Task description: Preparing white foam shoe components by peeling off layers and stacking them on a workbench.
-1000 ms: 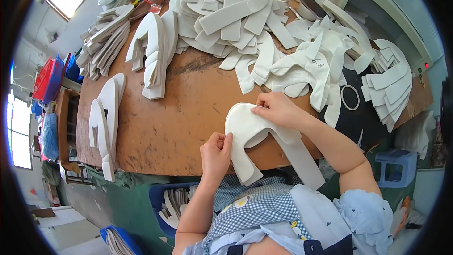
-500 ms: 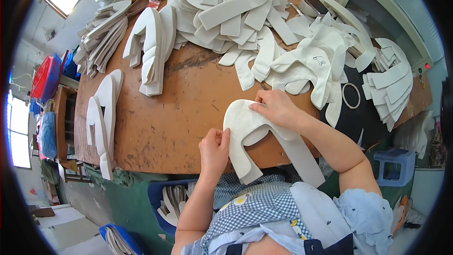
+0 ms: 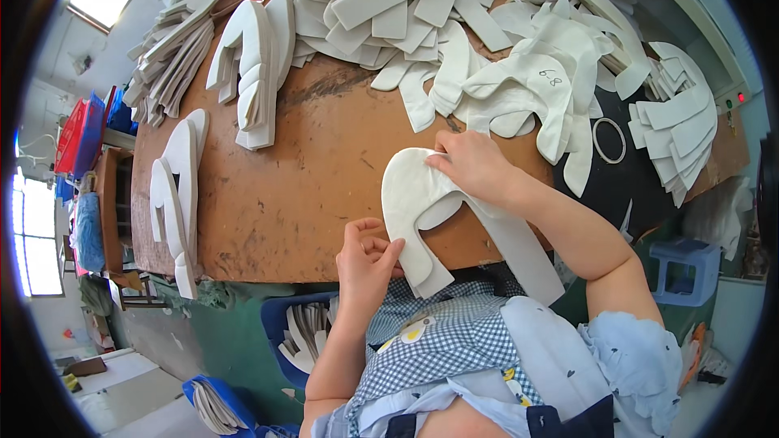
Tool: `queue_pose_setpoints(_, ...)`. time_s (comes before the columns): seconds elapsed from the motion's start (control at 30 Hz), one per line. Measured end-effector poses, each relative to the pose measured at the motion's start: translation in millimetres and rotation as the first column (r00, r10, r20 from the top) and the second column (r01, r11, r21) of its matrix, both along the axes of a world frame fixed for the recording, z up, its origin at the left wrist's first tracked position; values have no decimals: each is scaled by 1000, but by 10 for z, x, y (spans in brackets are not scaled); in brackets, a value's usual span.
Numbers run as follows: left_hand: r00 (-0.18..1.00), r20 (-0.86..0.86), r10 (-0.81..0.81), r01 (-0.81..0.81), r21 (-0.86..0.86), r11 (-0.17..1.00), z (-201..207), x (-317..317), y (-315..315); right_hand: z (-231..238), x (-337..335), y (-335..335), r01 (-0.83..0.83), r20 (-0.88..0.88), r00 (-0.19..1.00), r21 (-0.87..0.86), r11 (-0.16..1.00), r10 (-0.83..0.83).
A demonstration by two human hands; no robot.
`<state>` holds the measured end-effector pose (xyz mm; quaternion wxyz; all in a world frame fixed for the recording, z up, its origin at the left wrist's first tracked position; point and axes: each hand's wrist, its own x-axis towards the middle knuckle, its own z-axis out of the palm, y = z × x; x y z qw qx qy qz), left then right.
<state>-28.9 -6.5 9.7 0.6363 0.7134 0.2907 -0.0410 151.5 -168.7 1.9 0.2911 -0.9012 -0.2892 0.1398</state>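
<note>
A white, U-shaped padded piece, made of a soft cover layer over a flat foam layer, lies at the table's near edge, its two legs toward me. My right hand grips its curved top, thumb on the upper face and the other fingers bent over the far edge. Beside its left leg is my left hand, fingers loosely bent and apart, thumb tip at the piece's edge. The right leg shows bare foam and reaches over the table edge to my apron.
A large heap of foam pieces covers the back of the brown table. White covers lie at the right, by a ring and foam strips. Stacked pads stand left. A blue bin sits below.
My left hand has slid down along the piece's left edge, and its fingers have loosened apart. My right hand keeps its grip at the top. The whole view has shifted slightly.
</note>
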Motion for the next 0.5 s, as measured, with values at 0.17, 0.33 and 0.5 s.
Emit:
queue_pose_setpoints(0.17,1000,-8,-18,18,56,998,7,10,-12,-24,8,0,7,-2,1000,9,1000,-7)
queue_pose_setpoints(0.33,971,-162,-176,220,318,922,257,115,-45,-19,-7,-3,26,-17,999,-27,999,-27)
queue_pose_setpoints(0.5,900,-90,-427,329,782,529,148,385,-159,-73,-15,-26,24,16,1000,-33,999,-23)
